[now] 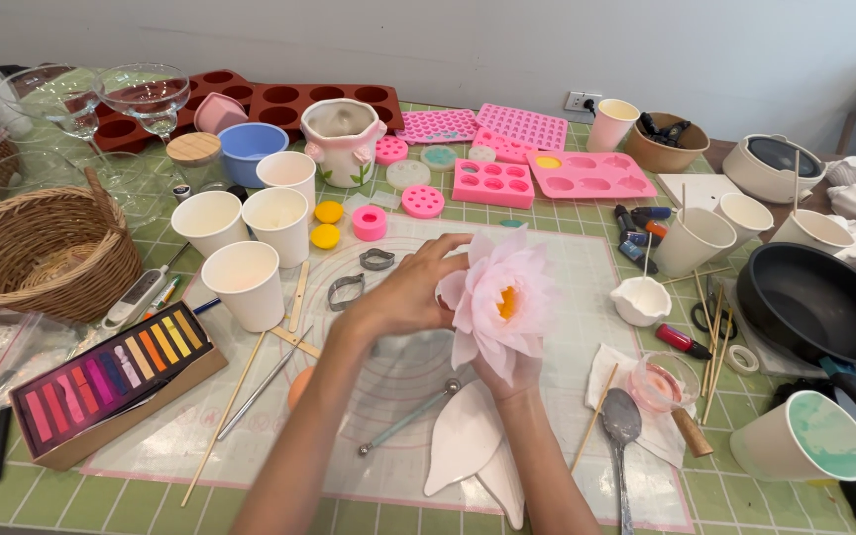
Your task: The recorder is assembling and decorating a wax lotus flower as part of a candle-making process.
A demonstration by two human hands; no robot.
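Cupping a pale pink flower (500, 302) from below, the right hand (509, 374) is mostly hidden behind the petals, only its lower part and wrist showing, so its hold seems to close around the flower's base; the left hand (406, 295) comes in from the side, its fingers (445, 246) curled onto the outer petals at the flower's upper left edge, pinching them lightly; the flower is held up above the middle of a clear work mat (587, 258), its yellow centre turned toward the camera; below the hands lie white leaf shapes (463, 436) on the mat, with a thin metal-tipped tool (408, 418) just beside them; left of the hands stand several white paper cups (246, 282), and near them two small metal cutters (346, 290); at the lower left sits a box of coloured chalk sticks (111, 373), with a wicker basket (37, 253) behind it; pink moulds (591, 174) lie at the far side of the table, and a black pan (819, 302) rests at the right; a spoon (621, 421) lies on a paper towel near the right wrist.
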